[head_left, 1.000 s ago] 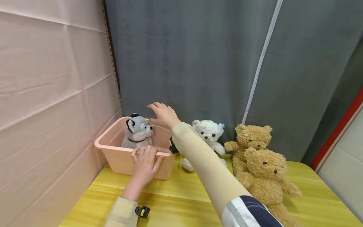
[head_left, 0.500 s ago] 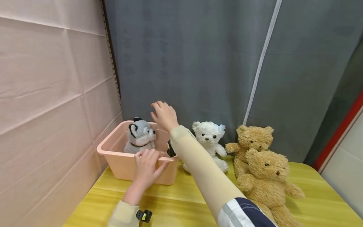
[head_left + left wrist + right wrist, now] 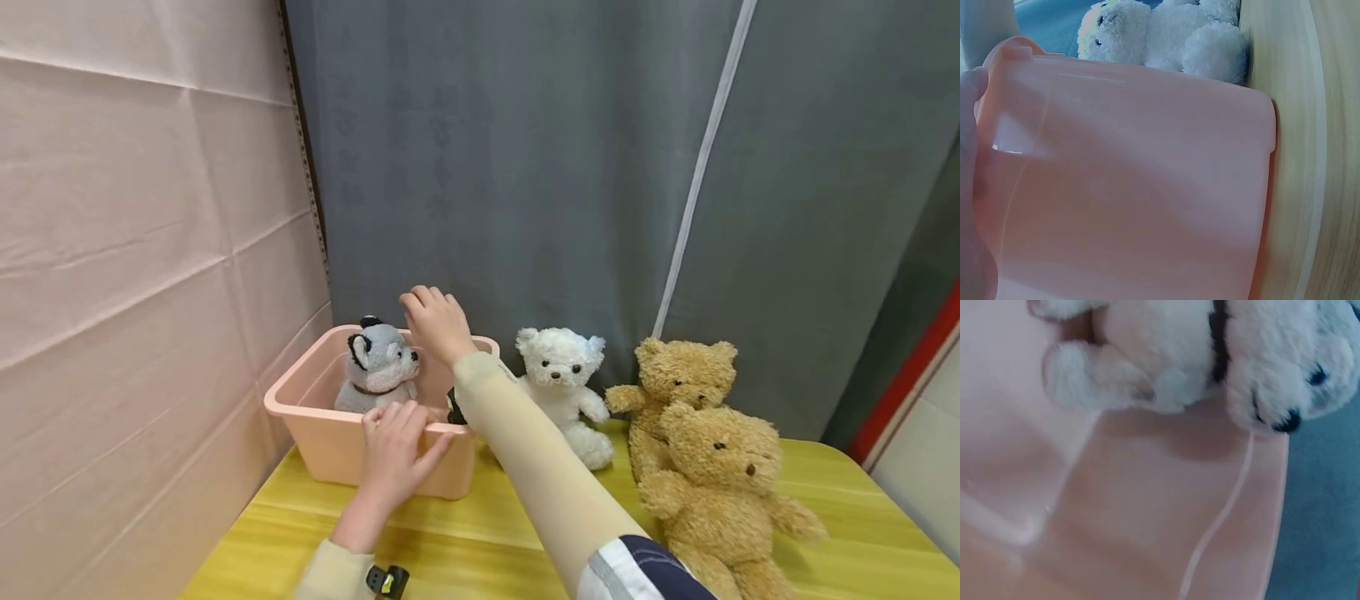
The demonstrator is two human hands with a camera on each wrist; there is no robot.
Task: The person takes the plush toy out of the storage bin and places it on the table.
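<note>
A pink plastic tub stands on the table at the left, and a grey-and-white plush husky sits inside it, facing right. My left hand grips the tub's front rim, the fingers hooked over it. The left wrist view shows the tub's outer wall close up. Above the tub's right part, my right hand hovers with loosely bent fingers, just right of the husky's head and holding nothing. In the right wrist view the husky and the tub's inner wall appear.
A white plush bear sits right of the tub, partly behind my right forearm. Two light-brown plush bears sit farther right, one before the other. A pale wall rises at the left, a grey curtain at the back.
My right hand has risen a little from beside the husky's head, then lowered slightly again. The left hand stays on the rim. The whole view has shifted slightly.
</note>
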